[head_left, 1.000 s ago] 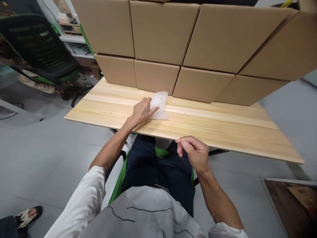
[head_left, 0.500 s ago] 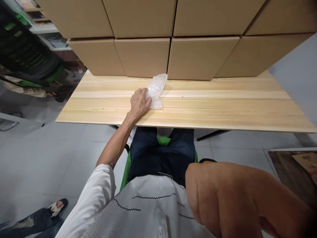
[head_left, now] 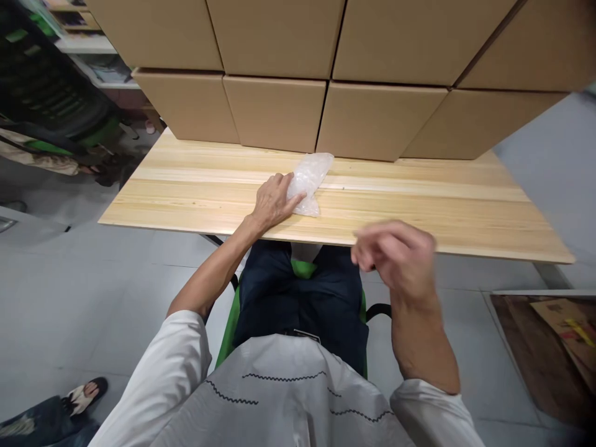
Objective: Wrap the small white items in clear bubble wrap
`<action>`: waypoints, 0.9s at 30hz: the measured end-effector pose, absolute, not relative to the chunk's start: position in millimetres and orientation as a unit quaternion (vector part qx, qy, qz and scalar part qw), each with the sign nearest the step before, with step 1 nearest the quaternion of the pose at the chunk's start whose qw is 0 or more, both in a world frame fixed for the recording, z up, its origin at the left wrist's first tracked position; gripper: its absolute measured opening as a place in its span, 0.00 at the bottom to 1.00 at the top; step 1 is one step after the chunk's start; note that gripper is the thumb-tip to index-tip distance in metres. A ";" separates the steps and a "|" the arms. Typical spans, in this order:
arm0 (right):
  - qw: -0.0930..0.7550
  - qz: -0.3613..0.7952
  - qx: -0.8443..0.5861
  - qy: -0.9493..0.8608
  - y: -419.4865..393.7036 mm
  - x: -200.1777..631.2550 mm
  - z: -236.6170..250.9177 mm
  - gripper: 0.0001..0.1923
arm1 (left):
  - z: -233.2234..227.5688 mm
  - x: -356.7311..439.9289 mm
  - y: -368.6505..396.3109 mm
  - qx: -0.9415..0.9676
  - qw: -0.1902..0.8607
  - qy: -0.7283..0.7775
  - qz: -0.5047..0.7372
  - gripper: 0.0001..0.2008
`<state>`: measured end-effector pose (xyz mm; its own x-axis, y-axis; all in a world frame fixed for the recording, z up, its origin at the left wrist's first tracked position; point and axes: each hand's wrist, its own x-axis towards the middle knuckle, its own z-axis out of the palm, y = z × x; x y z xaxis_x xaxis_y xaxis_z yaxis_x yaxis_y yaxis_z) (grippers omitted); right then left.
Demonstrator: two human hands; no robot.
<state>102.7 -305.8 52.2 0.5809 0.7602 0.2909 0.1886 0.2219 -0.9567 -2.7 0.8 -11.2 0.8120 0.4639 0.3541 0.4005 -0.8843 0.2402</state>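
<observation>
From the head view we look down over our own lap at a pale wooden bench [head_left: 419, 211] with a wall of closed cardboard boxes [head_left: 274, 112] stacked along its far edge. Our left hand [head_left: 272, 203] lies flat on the bench, fingers spread loosely and pressed against the near-left end of a bubble-wrap packet [head_left: 310, 180]; it touches and steadies the packet rather than gripping around it. The packet sits near the middle of the bench, just in front of the boxes, its long axis slanting from near-left, under our fingertips, to far-right, toward the box row. It looks translucent white, crinkled and soft, folded into a narrow bundle; what it holds we cannot tell.

Our right hand [head_left: 395, 254] hangs in the air off the near edge of the bench, blurred, fingers curled loosely inward and holding nothing that we can see. It is well apart from the packet, which lies ahead and to its left, so the left hand is clearly the nearer one.

At the lower left, another person's sandalled foot [head_left: 84, 394] rests on the grey floor.
</observation>
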 end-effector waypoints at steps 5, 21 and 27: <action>0.616 0.191 -0.689 -0.330 -239.6 160.0 -16.2 0.25 | -15.4 0.5 -1.5 0.964 0.066 0.169 0.193 0.38; 0.553 0.196 -0.699 -0.409 -194.3 157.0 -52.0 0.39 | -4.8 7.9 -2.4 0.910 0.315 0.180 0.201 0.38; 0.484 0.093 -0.751 -0.439 -195.5 156.8 -54.0 0.36 | -1.1 27.8 -14.1 0.914 0.328 0.175 0.162 0.37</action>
